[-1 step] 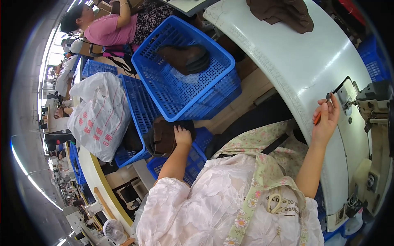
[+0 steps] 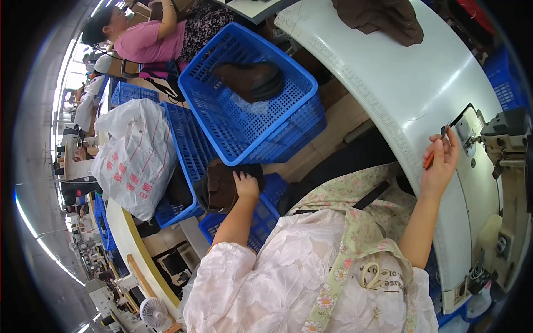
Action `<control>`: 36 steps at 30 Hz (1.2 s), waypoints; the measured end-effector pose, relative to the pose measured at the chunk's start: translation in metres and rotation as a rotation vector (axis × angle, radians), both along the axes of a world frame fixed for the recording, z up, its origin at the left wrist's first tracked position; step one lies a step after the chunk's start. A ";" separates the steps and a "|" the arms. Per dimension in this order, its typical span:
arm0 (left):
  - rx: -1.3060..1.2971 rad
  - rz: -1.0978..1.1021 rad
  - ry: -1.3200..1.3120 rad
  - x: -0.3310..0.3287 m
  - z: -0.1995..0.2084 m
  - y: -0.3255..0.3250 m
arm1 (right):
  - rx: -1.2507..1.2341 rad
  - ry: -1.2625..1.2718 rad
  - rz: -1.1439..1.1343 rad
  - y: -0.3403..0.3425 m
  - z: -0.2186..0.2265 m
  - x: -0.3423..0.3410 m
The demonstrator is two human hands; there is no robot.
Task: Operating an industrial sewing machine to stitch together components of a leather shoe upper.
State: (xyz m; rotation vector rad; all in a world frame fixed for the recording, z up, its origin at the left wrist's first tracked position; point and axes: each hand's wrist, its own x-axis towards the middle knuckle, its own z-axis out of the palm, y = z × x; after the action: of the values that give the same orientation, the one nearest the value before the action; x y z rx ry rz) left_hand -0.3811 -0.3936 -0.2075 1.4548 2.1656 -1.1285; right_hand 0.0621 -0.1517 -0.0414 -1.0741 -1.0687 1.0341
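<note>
On the left, my left hand rests on a stack of dark brown leather-like pieces, fingers slightly apart over their upper surface. The pieces lie by a blue basket, and their exact shape is partly hidden by the hand. At the right, over the white sewing table, my right hand is closed around small thread snips with orange handles. Their dark blades point up beside the sewing machine's needle area.
A large blue basket holds more dark brown pieces. A white plastic bag stands left of it. Brown material lies on the table's far end. A co-worker in pink sits at the upper left. A small white fan is at lower left.
My left hand has shifted very slightly to the left on the brown pieces. My right hand keeps its place with the snips.
</note>
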 end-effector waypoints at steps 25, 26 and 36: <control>0.820 0.566 -0.033 -0.012 0.162 -0.047 | 0.031 0.010 -0.001 0.000 0.001 -0.002; 0.746 0.622 -0.082 -0.026 0.161 -0.056 | 0.026 0.010 0.001 0.000 0.002 -0.002; 0.870 0.274 -0.124 -0.025 0.106 -0.070 | 0.014 0.017 -0.008 0.000 0.006 -0.004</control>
State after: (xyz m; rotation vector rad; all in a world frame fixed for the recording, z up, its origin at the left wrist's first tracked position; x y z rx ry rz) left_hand -0.4064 -0.4639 -0.1015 1.3669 2.7885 0.0453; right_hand 0.0584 -0.1515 -0.0357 -1.0558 -1.0561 1.0259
